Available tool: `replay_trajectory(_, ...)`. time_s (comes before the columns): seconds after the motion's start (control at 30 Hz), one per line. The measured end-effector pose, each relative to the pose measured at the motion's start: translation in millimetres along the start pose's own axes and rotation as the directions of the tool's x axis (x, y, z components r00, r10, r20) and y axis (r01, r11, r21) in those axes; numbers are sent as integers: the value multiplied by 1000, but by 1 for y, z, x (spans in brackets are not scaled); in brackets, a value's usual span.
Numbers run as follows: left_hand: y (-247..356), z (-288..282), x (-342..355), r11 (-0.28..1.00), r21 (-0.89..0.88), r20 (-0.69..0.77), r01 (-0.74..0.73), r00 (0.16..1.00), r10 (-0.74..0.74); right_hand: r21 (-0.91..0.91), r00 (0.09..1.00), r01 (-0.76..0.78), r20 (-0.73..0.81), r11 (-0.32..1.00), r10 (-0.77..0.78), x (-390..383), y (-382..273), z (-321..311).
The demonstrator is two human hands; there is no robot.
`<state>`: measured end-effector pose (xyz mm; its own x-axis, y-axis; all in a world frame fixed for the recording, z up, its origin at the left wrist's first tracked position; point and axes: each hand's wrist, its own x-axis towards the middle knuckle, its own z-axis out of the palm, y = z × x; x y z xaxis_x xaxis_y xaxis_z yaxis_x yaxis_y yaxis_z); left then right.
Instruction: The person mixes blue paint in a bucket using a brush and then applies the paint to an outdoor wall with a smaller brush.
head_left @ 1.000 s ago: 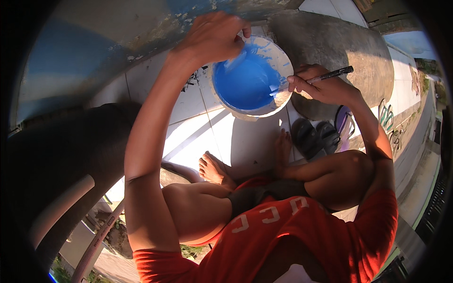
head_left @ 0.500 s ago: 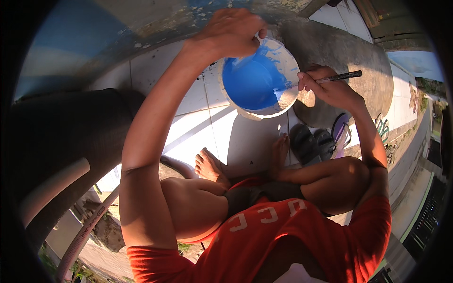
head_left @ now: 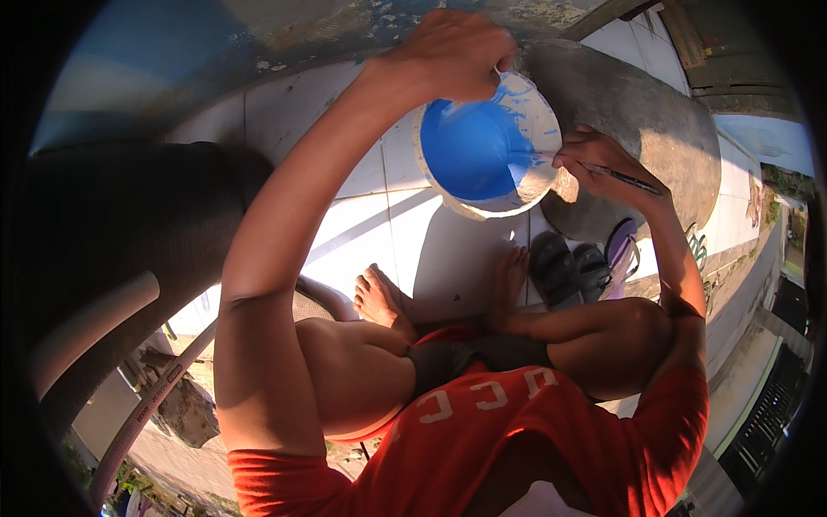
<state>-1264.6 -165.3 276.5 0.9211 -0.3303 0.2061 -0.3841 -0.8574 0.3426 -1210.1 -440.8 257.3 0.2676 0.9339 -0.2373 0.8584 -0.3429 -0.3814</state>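
Note:
My left hand (head_left: 457,56) is closed at the far rim of a whitish, paint-stained bucket (head_left: 544,121). Bright blue paint (head_left: 469,153) lies inside it, gathered to the left, and the bucket appears tilted. Streaks of blue mark the far inner wall. In my right hand (head_left: 610,164), at the bucket's right side, is a slim paintbrush (head_left: 627,178) with a dark handle. Its handle points away to the right, while the front end reaches over the rim toward the paint. The bristles are hard to make out.
Beyond the bucket rises a peeling blue-grey wall (head_left: 284,39). A round concrete slab (head_left: 680,164) lies to the right. Dark sandals (head_left: 556,267) and a purple flip-flop (head_left: 622,246) rest beside my foot on white tiles (head_left: 362,233). A large black object (head_left: 129,224) stands left, near a hose (head_left: 146,409).
The bucket and my left hand have shifted slightly right. My right hand has turned, so the brush handle now slopes down to the right instead of up.

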Motion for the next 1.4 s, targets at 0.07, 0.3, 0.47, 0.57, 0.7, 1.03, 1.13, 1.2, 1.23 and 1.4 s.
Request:
replay_trajectory(0.07,1,-4,0,997,-48,78,66,995,-62,67,999,44,23,997,-46,-4,-4,2)
replay_trajectory(0.3,3,-3,1,998,-28,93,56,994,-54,87,996,-86,-27,992,89,-3,-5,-9)
replay_trajectory(0.47,-1,-1,-1,997,-58,82,56,995,-51,243,970,-176,210,954,126,0,-29,-10)
replay_trajectory(0.57,3,-5,3,995,-5,135,99,986,-98,266,998,23,56,964,-39,10,-21,23)
replay_trajectory(0.7,-5,-1,-1,1000,-1,16,-4,1000,4,55,992,104,-70,993,-100,31,-14,43)
replay_trajectory(1.03,-7,5,1,1000,-5,34,17,999,-17,240,976,176,-170,955,-137,39,-12,48)
replay_trajectory(1.13,-2,1,-1,998,-40,92,54,995,-50,45,997,63,-51,997,-61,34,13,51)
replay_trajectory(1.2,-5,-3,-7,994,-76,122,84,990,-74,185,988,-55,151,981,26,32,-3,38)
replay_trajectory(1.23,-7,-1,-8,993,-80,128,87,989,-76,320,969,-97,246,942,16,33,-15,29)
replay_trajectory(1.4,-3,0,-5,995,-95,85,19,996,-11,288,996,59,-82,956,-36,32,-11,36)
